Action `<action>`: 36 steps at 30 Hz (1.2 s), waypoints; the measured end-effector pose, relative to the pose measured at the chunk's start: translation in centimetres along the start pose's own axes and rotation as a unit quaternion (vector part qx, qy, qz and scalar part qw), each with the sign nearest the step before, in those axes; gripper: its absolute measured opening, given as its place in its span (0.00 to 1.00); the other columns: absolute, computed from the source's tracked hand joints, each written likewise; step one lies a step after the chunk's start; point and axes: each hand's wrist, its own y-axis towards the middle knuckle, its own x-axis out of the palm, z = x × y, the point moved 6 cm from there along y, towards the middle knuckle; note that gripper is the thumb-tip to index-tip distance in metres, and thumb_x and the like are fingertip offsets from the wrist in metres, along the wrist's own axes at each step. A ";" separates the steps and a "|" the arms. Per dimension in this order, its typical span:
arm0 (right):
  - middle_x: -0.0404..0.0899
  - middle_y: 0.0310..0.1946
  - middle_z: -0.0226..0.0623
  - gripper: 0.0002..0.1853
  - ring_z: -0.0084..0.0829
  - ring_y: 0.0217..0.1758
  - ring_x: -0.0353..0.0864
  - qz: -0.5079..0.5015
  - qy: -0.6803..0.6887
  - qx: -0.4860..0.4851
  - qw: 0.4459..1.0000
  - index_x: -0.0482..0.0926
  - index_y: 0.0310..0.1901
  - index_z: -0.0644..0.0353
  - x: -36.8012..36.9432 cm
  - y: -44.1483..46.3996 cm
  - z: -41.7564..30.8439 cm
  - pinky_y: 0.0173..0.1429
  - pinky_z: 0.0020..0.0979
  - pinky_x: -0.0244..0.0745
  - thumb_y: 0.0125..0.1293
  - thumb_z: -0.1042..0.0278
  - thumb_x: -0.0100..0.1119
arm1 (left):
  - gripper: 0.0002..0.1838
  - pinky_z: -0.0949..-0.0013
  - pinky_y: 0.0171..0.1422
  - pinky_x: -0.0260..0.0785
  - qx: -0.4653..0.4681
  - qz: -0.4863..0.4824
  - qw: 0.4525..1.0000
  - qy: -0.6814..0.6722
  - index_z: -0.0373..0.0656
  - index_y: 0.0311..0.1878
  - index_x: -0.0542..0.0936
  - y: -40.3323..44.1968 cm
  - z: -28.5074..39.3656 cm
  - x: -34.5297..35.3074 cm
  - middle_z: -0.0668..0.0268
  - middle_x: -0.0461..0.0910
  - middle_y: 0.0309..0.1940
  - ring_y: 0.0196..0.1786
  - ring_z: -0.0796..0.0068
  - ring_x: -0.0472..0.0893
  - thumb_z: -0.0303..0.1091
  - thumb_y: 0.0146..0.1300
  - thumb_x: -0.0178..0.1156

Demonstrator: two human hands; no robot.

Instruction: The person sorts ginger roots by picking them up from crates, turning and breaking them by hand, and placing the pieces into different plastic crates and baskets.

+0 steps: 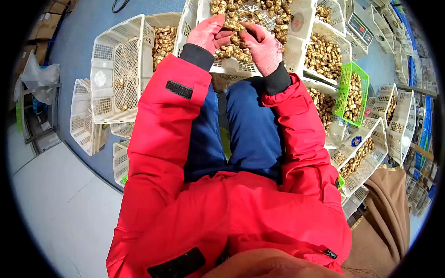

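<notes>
Both of my hands wear pink gloves and are close together over a white plastic crate (296,44) of brown, knobbly mushrooms. A long mushroom (235,26) lies across the gap between them. My left hand (208,35) has its fingers curled around the near end of this mushroom. My right hand (264,46) pinches the other end between thumb and fingers. More mushrooms (234,52) lie just below, inside the crate, and others are heaped toward its far side. My palms are partly hidden.
At left, a white crate (99,78) holds a few small pieces; behind it, another holds mushrooms (164,44). On the right are several filled crates, a green basket (344,90) of mushrooms and a digital scale (360,28). A brown cloth (382,222) is at lower right.
</notes>
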 end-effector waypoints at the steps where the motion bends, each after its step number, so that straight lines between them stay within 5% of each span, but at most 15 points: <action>1: 0.78 0.34 0.33 0.16 0.18 0.36 0.75 -0.005 0.003 0.000 1.000 0.73 0.49 0.66 0.2 0.1 0.4 0.40 0.20 0.70 0.59 0.69 0.55 | 0.18 0.69 0.43 0.75 0.008 0.000 1.000 0.008 0.35 0.54 0.68 0.0 0.1 0.0 0.60 0.75 0.43 0.39 0.66 0.79 0.32 0.63 0.51; 5: 0.77 0.36 0.40 0.15 0.25 0.38 0.76 -0.021 0.041 0.023 0.999 0.74 0.46 0.66 0.4 -0.1 1.3 0.43 0.24 0.70 0.57 0.69 0.55 | 0.17 0.69 0.40 0.76 0.005 -0.009 1.000 0.007 0.35 0.53 0.68 -0.6 0.6 1.0 0.64 0.75 0.39 0.36 0.64 0.78 0.30 0.62 0.51; 9: 0.77 0.34 0.43 0.15 0.29 0.36 0.77 0.004 -0.088 -0.010 0.996 0.74 0.43 0.67 -0.4 -0.2 -0.3 0.41 0.26 0.71 0.56 0.68 0.55 | 0.18 0.70 0.41 0.75 -0.012 -0.043 0.999 -0.013 0.34 0.54 0.67 -1.0 0.7 1.8 0.63 0.74 0.39 0.37 0.66 0.78 0.32 0.63 0.51; 18: 0.76 0.33 0.32 0.16 0.19 0.35 0.74 -0.024 0.173 0.071 0.982 0.72 0.47 0.68 0.3 -0.1 1.0 0.38 0.20 0.70 0.57 0.71 0.56 | 0.18 0.71 0.47 0.73 -0.026 -0.042 0.998 0.041 0.38 0.55 0.68 -0.8 0.7 1.7 0.60 0.75 0.42 0.40 0.70 0.78 0.35 0.64 0.49; 29: 0.75 0.27 0.31 0.14 0.18 0.29 0.73 0.001 0.246 0.141 0.959 0.72 0.44 0.69 -0.3 -0.3 1.7 0.33 0.18 0.68 0.57 0.72 0.55 | 0.19 0.72 0.48 0.72 -0.033 -0.079 0.994 0.070 0.37 0.55 0.68 -1.1 0.3 2.5 0.63 0.73 0.40 0.40 0.72 0.76 0.37 0.65 0.50; 33: 0.76 0.28 0.31 0.17 0.19 0.29 0.73 -0.041 0.215 0.138 0.966 0.72 0.47 0.69 0.3 -0.3 1.3 0.34 0.19 0.69 0.57 0.70 0.56 | 0.18 0.71 0.42 0.74 -0.026 -0.026 0.999 0.019 0.37 0.55 0.69 -1.0 0.4 1.3 0.63 0.75 0.42 0.37 0.71 0.78 0.33 0.63 0.50; 35: 0.77 0.35 0.34 0.23 0.23 0.38 0.75 -0.059 0.126 0.087 0.986 0.70 0.52 0.62 0.7 -0.3 1.7 0.42 0.23 0.70 0.54 0.66 0.60 | 0.18 0.72 0.39 0.75 -0.032 0.002 0.999 0.013 0.38 0.55 0.69 -0.3 0.1 0.1 0.64 0.76 0.42 0.36 0.71 0.78 0.32 0.63 0.51; 36: 0.76 0.38 0.37 0.24 0.27 0.41 0.75 -0.024 0.010 -0.012 1.000 0.70 0.53 0.61 0.4 0.1 1.1 0.44 0.25 0.70 0.53 0.67 0.60 | 0.18 0.74 0.36 0.75 -0.035 0.009 0.999 0.020 0.39 0.55 0.70 -0.3 0.2 0.0 0.66 0.77 0.42 0.35 0.73 0.78 0.33 0.62 0.52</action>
